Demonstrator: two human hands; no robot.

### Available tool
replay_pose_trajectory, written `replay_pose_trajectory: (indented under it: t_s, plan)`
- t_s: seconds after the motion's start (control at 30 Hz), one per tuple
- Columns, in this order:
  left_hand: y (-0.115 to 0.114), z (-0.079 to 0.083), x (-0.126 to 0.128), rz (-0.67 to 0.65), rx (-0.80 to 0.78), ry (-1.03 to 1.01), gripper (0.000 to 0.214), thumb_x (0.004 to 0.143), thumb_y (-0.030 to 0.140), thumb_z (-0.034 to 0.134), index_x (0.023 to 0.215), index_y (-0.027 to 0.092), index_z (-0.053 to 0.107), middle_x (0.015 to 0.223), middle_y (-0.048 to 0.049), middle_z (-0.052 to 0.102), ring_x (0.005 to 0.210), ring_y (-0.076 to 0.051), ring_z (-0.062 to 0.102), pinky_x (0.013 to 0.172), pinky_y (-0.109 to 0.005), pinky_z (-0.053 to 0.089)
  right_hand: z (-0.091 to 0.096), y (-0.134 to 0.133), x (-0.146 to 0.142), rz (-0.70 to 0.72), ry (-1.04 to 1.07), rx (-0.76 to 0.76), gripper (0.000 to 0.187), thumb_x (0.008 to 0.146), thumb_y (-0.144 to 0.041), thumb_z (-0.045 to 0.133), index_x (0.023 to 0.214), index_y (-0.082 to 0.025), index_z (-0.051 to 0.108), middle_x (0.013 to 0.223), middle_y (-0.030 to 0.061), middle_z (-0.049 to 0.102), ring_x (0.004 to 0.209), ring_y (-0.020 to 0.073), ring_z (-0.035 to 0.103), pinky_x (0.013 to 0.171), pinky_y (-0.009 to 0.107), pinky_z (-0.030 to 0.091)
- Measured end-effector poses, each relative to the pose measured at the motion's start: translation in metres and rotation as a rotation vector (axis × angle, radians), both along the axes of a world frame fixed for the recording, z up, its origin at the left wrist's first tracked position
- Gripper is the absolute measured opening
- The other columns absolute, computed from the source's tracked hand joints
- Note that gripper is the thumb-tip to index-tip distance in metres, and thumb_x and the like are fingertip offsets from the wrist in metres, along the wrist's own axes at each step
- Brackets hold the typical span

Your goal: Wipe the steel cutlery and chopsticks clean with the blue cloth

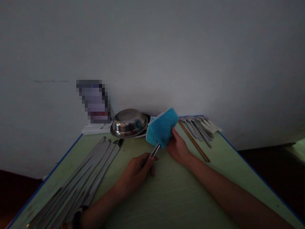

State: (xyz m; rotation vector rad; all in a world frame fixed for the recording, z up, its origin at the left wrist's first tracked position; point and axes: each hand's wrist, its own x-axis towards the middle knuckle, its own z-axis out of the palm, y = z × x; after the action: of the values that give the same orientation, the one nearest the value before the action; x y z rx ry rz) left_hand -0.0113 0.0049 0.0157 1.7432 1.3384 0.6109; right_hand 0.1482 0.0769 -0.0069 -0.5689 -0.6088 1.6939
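My left hand (143, 167) is closed round the slim metal handle (155, 151) of a utensil, held at a slant above the table. The far end of this utensil is hidden by a blue cloth (162, 127), so its kind does not show. At the right edge of the cloth, my right hand (178, 146) grips it, thumb on the near face and the other fingers mostly out of sight behind. Both hands are close together over the middle of the table.
Several long metal utensils (78, 178) lie along the left. An upturned steel bowl (130, 122) stands at the back, near a blurred upright object (95, 101). Wooden chopsticks (194, 140) and several spoons (200, 127) lie right. The green table (190, 197) meets a wall (152, 57).
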Motion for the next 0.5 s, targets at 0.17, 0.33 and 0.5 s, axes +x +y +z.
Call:
replay_pose_trajectory:
  t_s: [0.17, 0.33, 0.5]
  plan:
    - [0.0001, -0.0011, -0.0006, -0.008, 0.030, 0.012, 0.033, 0.091, 0.039, 0.035, 0.088, 0.015, 0.059, 0.058, 0.0037, 0.056, 0.052, -0.012, 0.051, 0.053, -0.023, 0.038, 0.0002, -0.0047, 0.0000, 0.002, -0.101, 0.049, 0.025, 0.068, -0.032, 0.070, 0.090, -0.021, 0.064, 0.086, 0.0007, 0.071, 0.088, 0.0178, 0.064, 0.080, 0.033, 0.050]
    - [0.0005, -0.0003, 0.0002, -0.028, 0.067, 0.034, 0.031, 0.092, 0.036, 0.035, 0.087, 0.016, 0.059, 0.059, 0.0038, 0.057, 0.054, -0.012, 0.053, 0.056, -0.023, 0.039, 0.0007, -0.0056, -0.0032, -0.062, -0.088, 0.028, 0.025, 0.064, -0.027, 0.073, 0.087, -0.019, 0.063, 0.083, 0.0002, 0.071, 0.080, 0.0162, 0.065, 0.080, 0.033, 0.050]
    - [0.0001, -0.0017, 0.0002, -0.059, 0.074, 0.072, 0.030, 0.092, 0.034, 0.036, 0.085, 0.016, 0.059, 0.058, 0.0036, 0.057, 0.053, -0.012, 0.053, 0.055, -0.023, 0.038, -0.0013, -0.0017, -0.0002, -0.079, -0.061, -0.031, 0.043, 0.058, -0.014, 0.075, 0.096, -0.024, 0.059, 0.087, -0.0040, 0.070, 0.079, 0.0130, 0.064, 0.079, 0.030, 0.050]
